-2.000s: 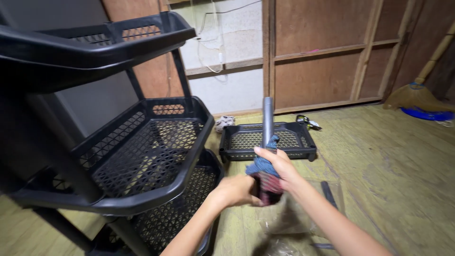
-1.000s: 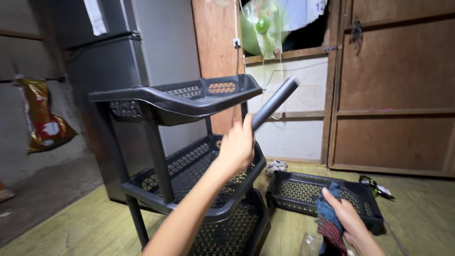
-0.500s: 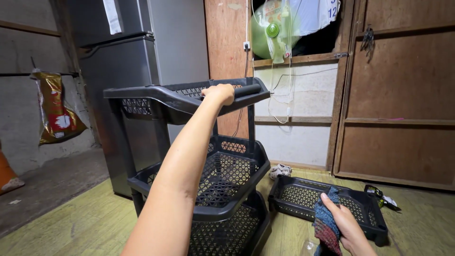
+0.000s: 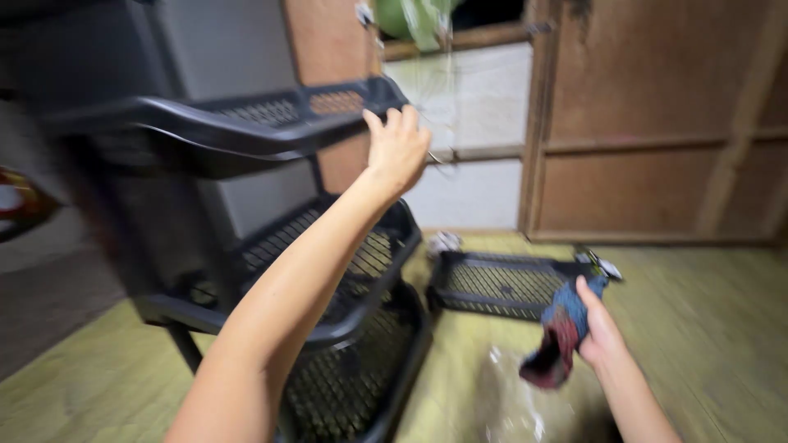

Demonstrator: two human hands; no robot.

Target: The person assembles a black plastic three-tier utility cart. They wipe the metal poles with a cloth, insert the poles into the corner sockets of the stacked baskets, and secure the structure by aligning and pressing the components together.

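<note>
The left hand (image 4: 398,148) is raised to the right-hand corner of the top tray (image 4: 246,123) of a black three-tier mesh rack (image 4: 328,312), its fingers (image 4: 392,121) curled loosely against the tray's rim, though whether the rim is actually gripped cannot be told through the blur. A crumpled blue and red cloth (image 4: 558,332) is held in the closed fingers of the right hand (image 4: 599,328), low down above the yellowish floor (image 4: 706,328). A separate black mesh tray (image 4: 501,283) is seen lying flat on the floor just beyond the cloth, near the foot of the wooden wall (image 4: 657,164).
</note>
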